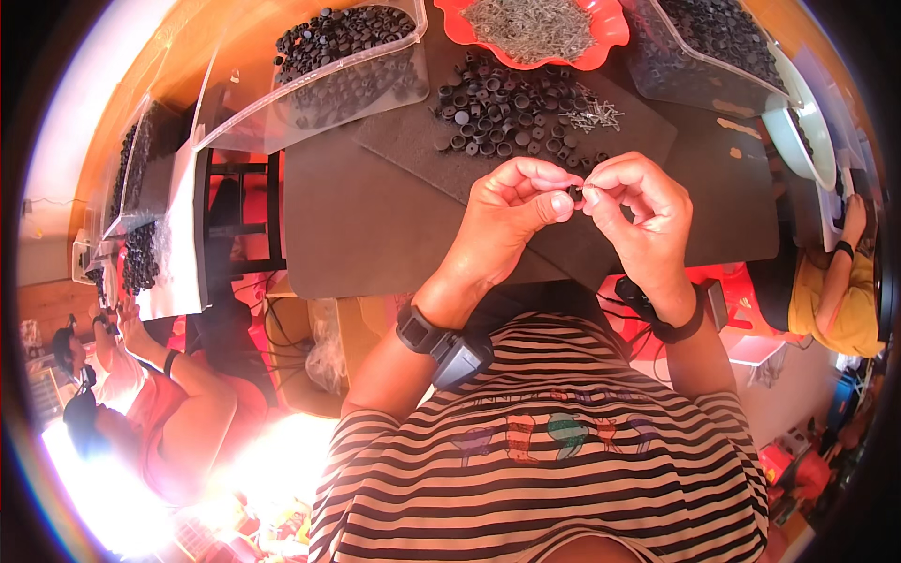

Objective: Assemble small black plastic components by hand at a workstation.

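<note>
My left hand (507, 214) pinches a small round black plastic cap (574, 193) between thumb and fingertips. Against the cap's right side, my right hand (646, 208) is closed in a pinch; whatever lies between its fingertips is too small and covered to name. Both hands meet above the near part of the dark table mat (375, 216). Just beyond them spreads a loose pile of black plastic caps (507, 108), some hollow side up. Several silver screws (593, 114) lie at the pile's right edge.
A red scalloped bowl (615, 36) full of screws stands behind the pile. Clear bins of black parts flank it, the left bin (422, 70) and the right bin (699, 86). Farther right is a pale basin (798, 141). Other people sit at left (202, 403) and right (826, 291).
</note>
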### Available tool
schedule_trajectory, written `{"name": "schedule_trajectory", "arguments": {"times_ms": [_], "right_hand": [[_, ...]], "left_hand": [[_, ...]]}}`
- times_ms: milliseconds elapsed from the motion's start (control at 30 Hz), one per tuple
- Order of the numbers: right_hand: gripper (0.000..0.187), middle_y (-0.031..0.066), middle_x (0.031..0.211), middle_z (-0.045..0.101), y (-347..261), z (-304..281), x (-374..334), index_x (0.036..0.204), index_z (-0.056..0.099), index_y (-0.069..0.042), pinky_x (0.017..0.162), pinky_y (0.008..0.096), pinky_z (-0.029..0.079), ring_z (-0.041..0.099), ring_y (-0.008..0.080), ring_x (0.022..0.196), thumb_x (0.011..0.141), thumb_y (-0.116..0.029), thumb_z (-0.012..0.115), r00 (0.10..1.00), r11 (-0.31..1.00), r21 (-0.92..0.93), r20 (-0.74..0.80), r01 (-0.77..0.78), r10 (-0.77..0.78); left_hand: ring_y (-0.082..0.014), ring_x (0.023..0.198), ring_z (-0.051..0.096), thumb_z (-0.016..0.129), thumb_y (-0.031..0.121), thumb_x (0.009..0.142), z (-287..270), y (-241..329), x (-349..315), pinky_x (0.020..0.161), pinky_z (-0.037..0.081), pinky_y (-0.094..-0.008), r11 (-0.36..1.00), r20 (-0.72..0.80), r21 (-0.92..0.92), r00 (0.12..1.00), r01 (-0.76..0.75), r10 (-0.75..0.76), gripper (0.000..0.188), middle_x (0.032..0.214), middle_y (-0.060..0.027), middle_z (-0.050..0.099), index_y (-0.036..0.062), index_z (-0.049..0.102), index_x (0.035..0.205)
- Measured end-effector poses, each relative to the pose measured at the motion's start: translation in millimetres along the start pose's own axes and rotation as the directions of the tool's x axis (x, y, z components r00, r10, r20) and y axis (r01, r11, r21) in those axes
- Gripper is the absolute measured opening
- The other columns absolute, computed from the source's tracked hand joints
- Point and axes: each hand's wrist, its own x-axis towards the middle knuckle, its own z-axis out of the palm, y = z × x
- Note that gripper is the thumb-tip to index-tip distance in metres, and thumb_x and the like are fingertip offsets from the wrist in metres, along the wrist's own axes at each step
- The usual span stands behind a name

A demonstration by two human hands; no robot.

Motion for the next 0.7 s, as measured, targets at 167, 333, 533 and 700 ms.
{"name": "schedule_trajectory", "arguments": {"times_ms": [167,333,533,700], "right_hand": [[0.011,0.0066,0.082,0.061,-2,1,-2,0.081,0.060,0.003,0.062,0.0218,0.050,0.062,0.0099,0.071,0.076,0.012,0.063,0.999,0.997,-0.080,0.036,0.008,-0.006],[0.013,0.0070,0.081,0.061,-3,4,-3,0.081,0.061,0.001,0.060,0.0218,0.049,0.061,0.0110,0.069,0.074,0.011,0.065,0.997,0.978,-0.200,0.057,0.063,-0.053],[0.011,0.0071,0.079,0.060,-9,3,-2,0.079,0.063,-0.001,0.060,0.0251,0.049,0.059,0.0135,0.068,0.075,0.008,0.067,0.982,0.920,-0.352,0.134,0.173,-0.133],[0.009,0.0078,0.088,0.059,4,-5,-11,0.084,0.063,0.001,0.065,0.0247,0.049,0.060,0.0138,0.071,0.077,0.006,0.066,0.974,0.970,-0.234,0.225,0.067,-0.013]], "left_hand": [[-0.0145,0.092,0.062,0.068,0.000,0.082,-2,-3,-2,0.080,0.051,-0.0284,1.000,-0.030,-0.001,1.000,-0.005,0.005,0.022,0.102,-0.0108,0.065,0.0012,0.060,0.103],[-0.0136,0.090,0.061,0.068,-0.001,0.082,-4,-6,-3,0.080,0.051,-0.0279,1.000,-0.037,0.003,0.999,-0.022,0.022,0.021,0.101,-0.0107,0.066,0.0015,0.061,0.102],[-0.0135,0.089,0.062,0.069,-0.001,0.081,-8,-6,-12,0.080,0.052,-0.0280,1.000,-0.066,0.016,0.998,0.001,0.000,0.021,0.101,-0.0112,0.066,0.0014,0.061,0.100],[-0.0134,0.088,0.061,0.068,0.000,0.083,-11,-16,-18,0.081,0.052,-0.0283,0.998,-0.064,-0.024,0.996,0.062,-0.063,0.019,0.100,-0.0104,0.065,0.0016,0.060,0.100]]}}
